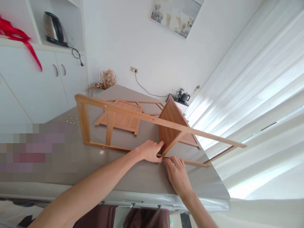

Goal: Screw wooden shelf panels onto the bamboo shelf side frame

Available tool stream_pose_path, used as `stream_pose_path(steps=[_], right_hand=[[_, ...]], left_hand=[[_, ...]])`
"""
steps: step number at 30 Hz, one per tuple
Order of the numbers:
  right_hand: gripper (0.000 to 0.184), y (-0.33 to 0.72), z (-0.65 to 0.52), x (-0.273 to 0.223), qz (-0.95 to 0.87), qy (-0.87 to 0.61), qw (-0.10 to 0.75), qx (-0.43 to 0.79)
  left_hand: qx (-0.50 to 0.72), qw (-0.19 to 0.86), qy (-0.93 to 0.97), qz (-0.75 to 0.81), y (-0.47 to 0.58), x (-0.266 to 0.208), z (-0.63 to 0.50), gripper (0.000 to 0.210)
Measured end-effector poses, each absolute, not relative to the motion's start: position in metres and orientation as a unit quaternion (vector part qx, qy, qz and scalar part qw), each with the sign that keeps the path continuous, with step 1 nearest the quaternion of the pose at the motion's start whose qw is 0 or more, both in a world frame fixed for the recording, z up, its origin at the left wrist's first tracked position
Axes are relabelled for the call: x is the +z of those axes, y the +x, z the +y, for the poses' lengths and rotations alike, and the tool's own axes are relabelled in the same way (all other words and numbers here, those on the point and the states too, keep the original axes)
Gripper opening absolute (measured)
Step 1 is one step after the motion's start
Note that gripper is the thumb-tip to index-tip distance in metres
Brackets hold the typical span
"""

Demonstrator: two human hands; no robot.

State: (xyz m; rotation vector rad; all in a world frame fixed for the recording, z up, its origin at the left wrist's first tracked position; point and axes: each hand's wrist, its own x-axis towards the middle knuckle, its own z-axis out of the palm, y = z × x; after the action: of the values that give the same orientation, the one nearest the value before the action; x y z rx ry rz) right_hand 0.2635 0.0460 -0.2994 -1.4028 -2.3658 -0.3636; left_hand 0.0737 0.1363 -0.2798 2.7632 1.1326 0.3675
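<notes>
A: Progress, as read from your monitor?
B: Partway, I judge; the wooden frame (153,119) stands on its long side mid-view, with crossbars (110,126) in place, and the upright panel (173,112) meets it right of centre

A: State of the hands?
B: I log the left hand (152,152) closed round the lower rail (118,148); the right hand (177,174) pinches a small piece (163,160) at that rail, mostly hidden, metallic I think

A: Remaining?
B: Flat panel (125,115) left of centre and small parts (71,120) further left; both look unfitted to me

A: Room?
B: I have bare counter (142,177) at lower centre; its near edge runs close below the hands, its right corner by the curtain (237,79); rail overhang, cannot tell
</notes>
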Motion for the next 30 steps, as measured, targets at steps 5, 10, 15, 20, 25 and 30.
stream_pose_path(steps=[5, 10, 15, 20, 25, 30], right_hand=[[0.017, 0.266, 0.042, -0.302, -0.826, -0.521, 0.188, -0.105], [0.017, 0.267, 0.043, -0.303, -0.819, -0.528, 0.192, -0.117], [0.017, 0.266, 0.044, -0.303, -0.821, -0.524, 0.182, -0.135], [0.020, 0.263, 0.043, -0.296, -0.830, -0.506, 0.159, -0.172], [0.019, 0.257, 0.045, -0.289, -0.827, -0.507, 0.164, -0.181], [0.020, 0.257, 0.045, -0.289, -0.834, -0.498, 0.155, -0.180]], left_hand=[[0.110, 0.064, 0.917, 0.379, 0.077, -0.280, 0.138, 0.052], [0.102, 0.071, 0.916, 0.382, 0.079, -0.281, 0.138, 0.048], [0.097, 0.077, 0.915, 0.385, 0.080, -0.278, 0.136, 0.047], [0.097, 0.068, 0.915, 0.387, 0.079, -0.277, 0.135, 0.047], [0.103, 0.061, 0.917, 0.381, 0.080, -0.279, 0.135, 0.049], [0.106, 0.066, 0.917, 0.379, 0.079, -0.280, 0.137, 0.050]])
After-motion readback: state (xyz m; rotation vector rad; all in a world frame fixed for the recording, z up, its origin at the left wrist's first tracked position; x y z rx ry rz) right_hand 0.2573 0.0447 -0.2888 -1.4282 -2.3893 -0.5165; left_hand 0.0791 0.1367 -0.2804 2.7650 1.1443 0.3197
